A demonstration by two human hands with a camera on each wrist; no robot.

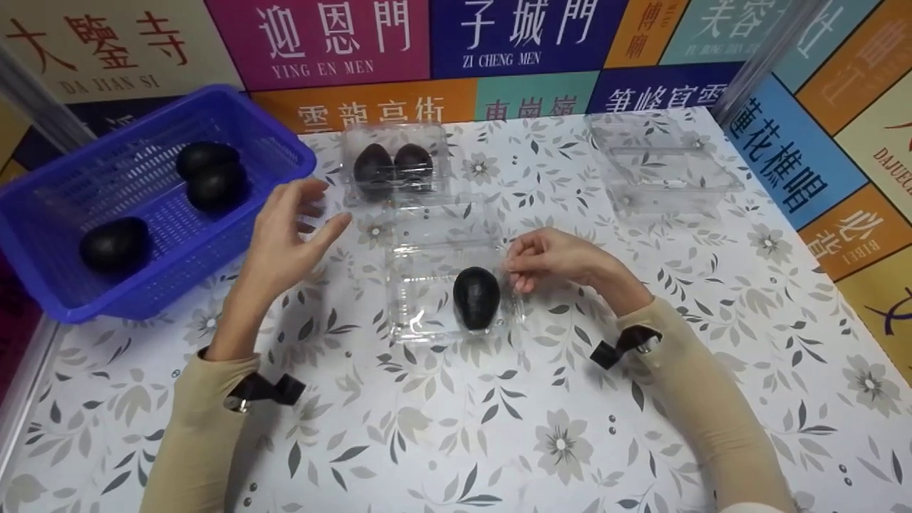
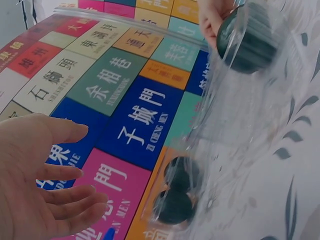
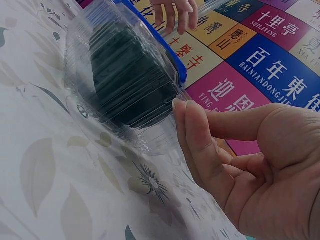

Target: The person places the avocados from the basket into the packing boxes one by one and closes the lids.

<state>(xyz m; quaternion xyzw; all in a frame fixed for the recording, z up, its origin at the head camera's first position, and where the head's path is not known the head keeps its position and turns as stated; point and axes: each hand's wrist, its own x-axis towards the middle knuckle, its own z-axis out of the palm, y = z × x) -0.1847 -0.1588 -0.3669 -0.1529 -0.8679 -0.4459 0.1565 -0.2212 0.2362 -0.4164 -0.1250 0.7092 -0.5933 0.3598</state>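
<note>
In the head view, a clear plastic clamshell box (image 1: 420, 285) lies opened out on the table. One dark, smooth, avocado-shaped fruit (image 1: 476, 298) sits in the right half of its near part. My right hand (image 1: 554, 256) pinches the box's right edge between thumb and fingertips, close beside the fruit. The right wrist view shows this pinch at the ridged plastic wall (image 3: 165, 95). My left hand (image 1: 285, 228) is raised by the near right corner of a blue basket (image 1: 271, 171), its fingers spread and holding nothing.
Several more dark fruits (image 1: 114, 244) lie in the basket. Behind the opened box stands another clear box (image 1: 440, 146) with two dark fruits (image 1: 372, 171) inside. Further clear boxes (image 1: 662, 167) rest at the back right. Printed panels (image 1: 342, 43) wall the table's back and right.
</note>
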